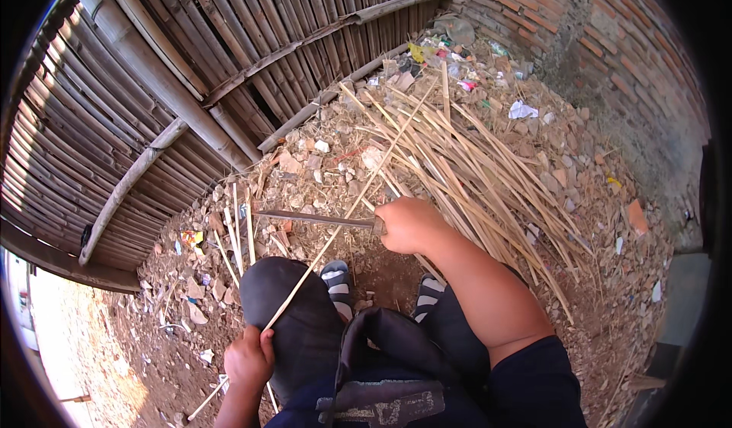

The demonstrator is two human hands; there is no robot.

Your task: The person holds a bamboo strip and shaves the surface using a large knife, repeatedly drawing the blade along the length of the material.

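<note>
Over the person's knees, the left hand [248,358] is closed around the near end of a long thin bamboo strip [347,218], which runs up and away over the left knee. The right hand [408,224] grips the handle of a long knife [316,218]; its blade points left and crosses the strip. Just beyond lies a pile of split bamboo strips [473,168] on rubble-strewn ground [602,222]. A bamboo fence [152,85] stands left, a brick wall [579,24] behind.

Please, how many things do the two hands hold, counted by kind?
Knife, in right hand: 1
Bamboo strip, in left hand: 1
Total: 2
</note>
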